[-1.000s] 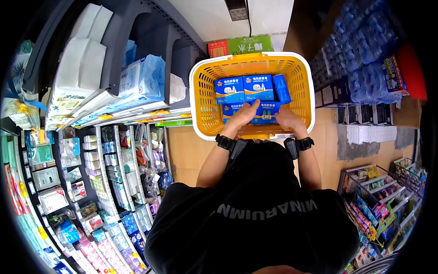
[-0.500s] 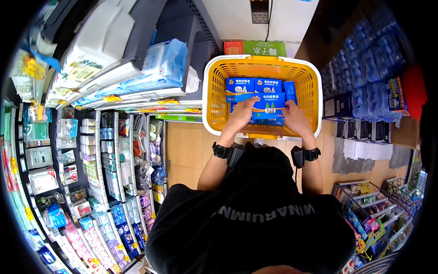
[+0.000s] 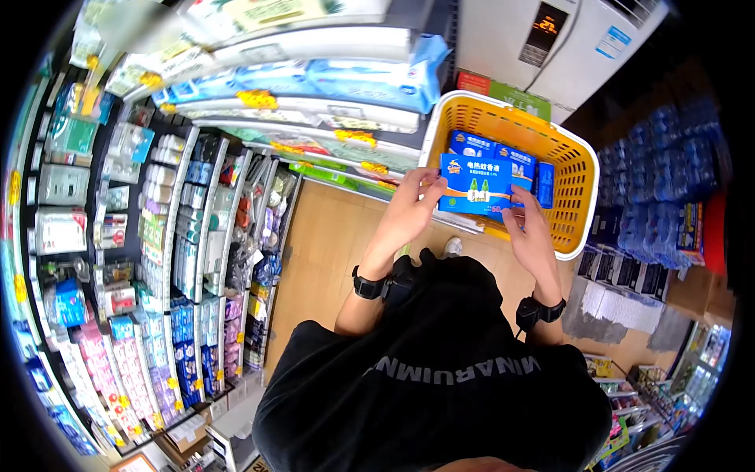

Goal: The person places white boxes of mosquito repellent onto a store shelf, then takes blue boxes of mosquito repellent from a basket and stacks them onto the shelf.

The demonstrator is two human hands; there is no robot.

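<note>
A blue box with two green-topped bottles pictured on it (image 3: 476, 185) is held up over the near left part of the yellow basket (image 3: 578, 197). My left hand (image 3: 410, 206) grips its left edge, thumb at the upper left corner. On the box's right edge are the fingers of my right hand (image 3: 532, 232), closed round it. Behind it in the basket lie more blue boxes (image 3: 515, 164), partly hidden by the held one. Another blue box (image 3: 545, 185) stands along their right side.
Shelves with blue packs (image 3: 338, 77) run along the left. A white appliance with a lit display (image 3: 503, 35) stands behind the basket. Wrapped bottles (image 3: 657, 181) are stacked at the right, and hanging goods (image 3: 181, 259) fill the lower left.
The held box has come up and toward the basket's near left side, with both hands on it. The view has turned, so the basket appears tilted and farther right.
</note>
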